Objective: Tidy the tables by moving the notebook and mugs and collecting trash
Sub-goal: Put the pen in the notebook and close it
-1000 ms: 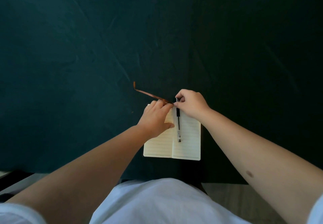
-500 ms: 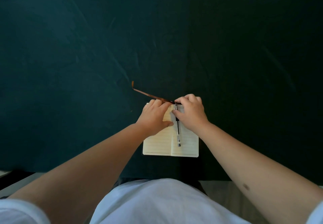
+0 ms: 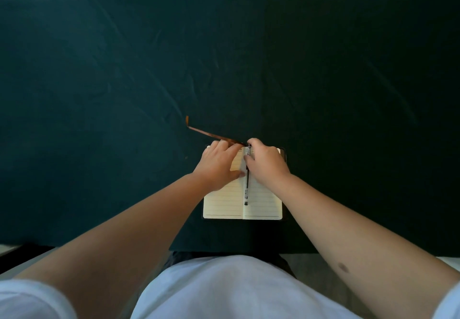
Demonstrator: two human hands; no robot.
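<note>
An open notebook (image 3: 224,204) with lined cream pages lies on the dark green tablecloth (image 3: 224,57), close to the table's front edge. A black pen (image 3: 246,189) lies along its centre fold. A brown ribbon bookmark (image 3: 206,133) runs from the top of the fold up and to the left across the cloth. My left hand (image 3: 219,164) lies on the upper left page, with its fingertips near the base of the ribbon. My right hand (image 3: 267,164) covers the upper right page, its thumb and fingers closed around the top of the pen.
The tablecloth stretches far back and to both sides with only creases on it. The table's front edge (image 3: 99,244) runs just in front of my white shirt (image 3: 236,289). Grey floor (image 3: 313,261) shows below the edge.
My right hand has slid down from the top end of the pen onto the upper right page, closing on the pen. My left hand has stayed on the left page.
</note>
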